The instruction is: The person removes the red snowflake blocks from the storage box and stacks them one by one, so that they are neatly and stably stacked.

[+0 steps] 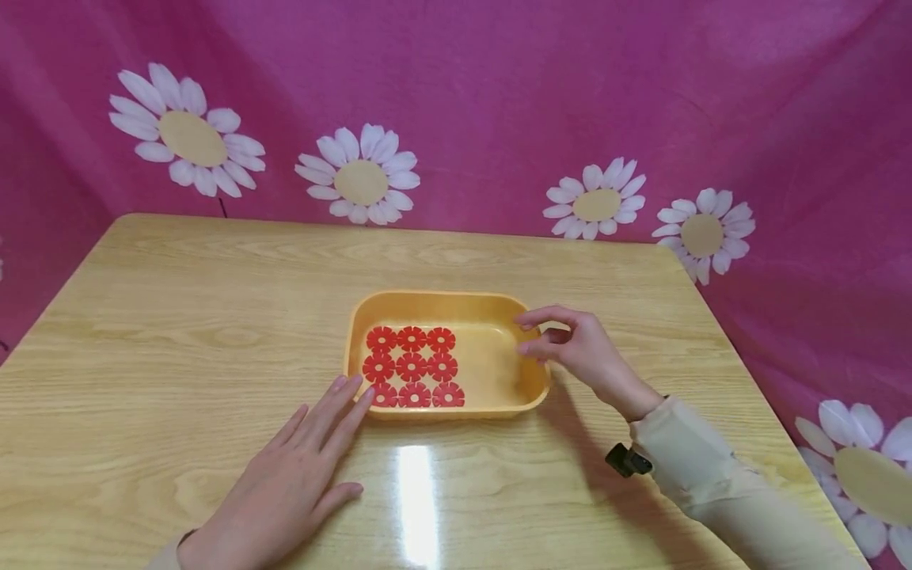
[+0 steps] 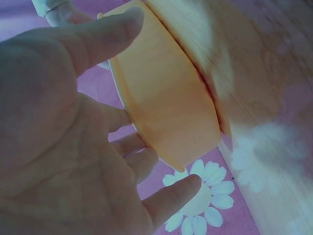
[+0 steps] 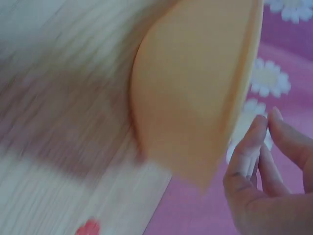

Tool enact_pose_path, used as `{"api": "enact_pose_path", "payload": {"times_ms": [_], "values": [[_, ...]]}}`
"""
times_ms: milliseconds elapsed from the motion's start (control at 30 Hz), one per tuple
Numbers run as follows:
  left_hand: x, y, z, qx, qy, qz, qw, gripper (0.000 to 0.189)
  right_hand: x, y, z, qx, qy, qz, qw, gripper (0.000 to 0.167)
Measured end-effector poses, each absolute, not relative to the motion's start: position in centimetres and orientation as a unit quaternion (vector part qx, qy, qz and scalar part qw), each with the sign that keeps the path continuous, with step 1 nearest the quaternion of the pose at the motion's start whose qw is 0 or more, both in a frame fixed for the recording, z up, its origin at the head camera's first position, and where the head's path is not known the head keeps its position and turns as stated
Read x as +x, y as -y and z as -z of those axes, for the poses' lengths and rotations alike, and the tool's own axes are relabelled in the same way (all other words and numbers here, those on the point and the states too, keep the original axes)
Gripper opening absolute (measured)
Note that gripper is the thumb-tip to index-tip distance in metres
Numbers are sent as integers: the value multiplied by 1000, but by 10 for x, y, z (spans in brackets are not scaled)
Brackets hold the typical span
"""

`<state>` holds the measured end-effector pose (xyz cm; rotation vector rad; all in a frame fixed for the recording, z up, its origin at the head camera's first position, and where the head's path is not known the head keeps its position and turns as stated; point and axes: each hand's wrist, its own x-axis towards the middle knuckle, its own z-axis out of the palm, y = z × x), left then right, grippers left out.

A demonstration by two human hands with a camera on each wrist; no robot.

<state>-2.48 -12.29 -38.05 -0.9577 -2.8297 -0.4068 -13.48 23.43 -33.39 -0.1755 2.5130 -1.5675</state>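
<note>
An orange rectangular tray (image 1: 499, 412) stands on the table, holding red flower-shaped plastic pieces (image 1: 412, 366) laid flat in three rows of three at its left end. My left hand (image 1: 288, 467) reaches to the front left corner of the tray with fingers extended, the fingertips right at the rim. Over the right end of the tray is my right hand (image 1: 584, 352), fingers loosely bent, with nothing visible between thumb and forefinger. In the right wrist view the thumb and fingertips come close together beside the tray wall (image 3: 195, 88).
The wooden table (image 1: 214, 317) extends around the tray. One red piece (image 3: 89, 227) shows at the lower edge of the right wrist view. Behind the table hangs a magenta cloth (image 1: 484, 119) with large white daisies. A small black device (image 1: 628, 460) sits at the right cuff.
</note>
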Motion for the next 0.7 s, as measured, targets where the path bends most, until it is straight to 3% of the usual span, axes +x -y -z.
{"api": "enact_pose_path", "payload": {"times_ms": [433,700], "values": [[-24,123,382,-314,939,132,46,94,-137,-169,364,-196,-832,476,206,27],[-25,124,382,-315,939,131,52,93,-141,-161,371,-230,-856,413,209,25]]}}
